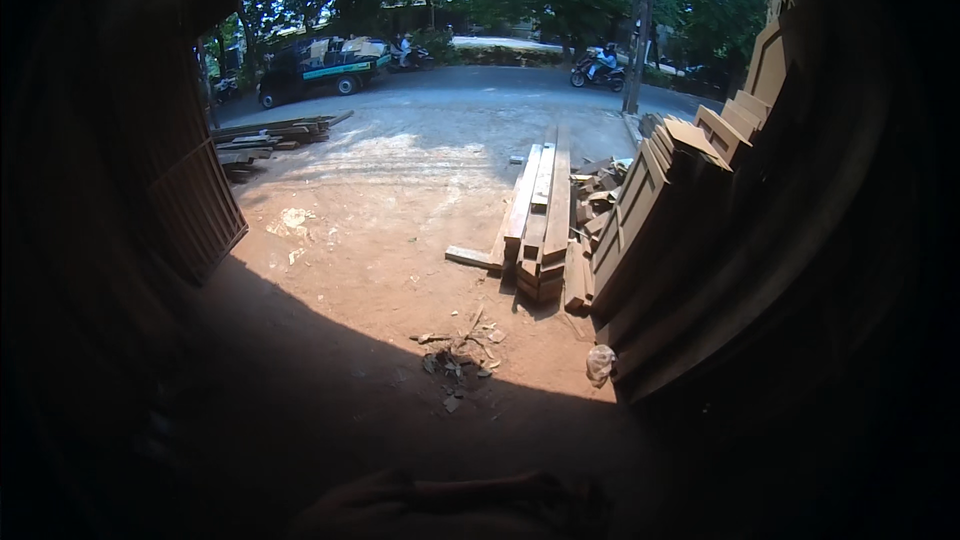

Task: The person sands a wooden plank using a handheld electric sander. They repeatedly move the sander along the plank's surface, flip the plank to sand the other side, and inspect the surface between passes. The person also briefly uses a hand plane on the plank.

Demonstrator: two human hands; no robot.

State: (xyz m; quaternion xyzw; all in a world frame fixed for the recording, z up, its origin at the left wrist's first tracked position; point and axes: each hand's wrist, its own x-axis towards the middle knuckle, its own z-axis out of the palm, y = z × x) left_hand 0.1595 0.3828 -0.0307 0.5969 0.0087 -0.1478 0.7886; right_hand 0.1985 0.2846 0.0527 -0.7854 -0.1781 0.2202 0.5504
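Deep shade covers the lower edge, where a dim, skin-toned shape [470, 496] stretches sideways. It looks like part of my arms or hands, but I cannot separate left from right, see any fingers or make out anything held. Beyond it, on the bare earth, lies a small heap of wood scraps and dry bits [455, 365]. Farther off to the right, long sawn timber beams [540, 210] are stacked lengthwise, pointing toward the road.
Panelled wooden doors or frames [640, 210] lean along the right side, with a crumpled clear bag [600, 365] at their foot. A barred metal gate [195, 205] stands left. More planks [270, 135] lie beyond it. On the road are a loaded truck [325, 70] and a motorbike rider [600, 65].
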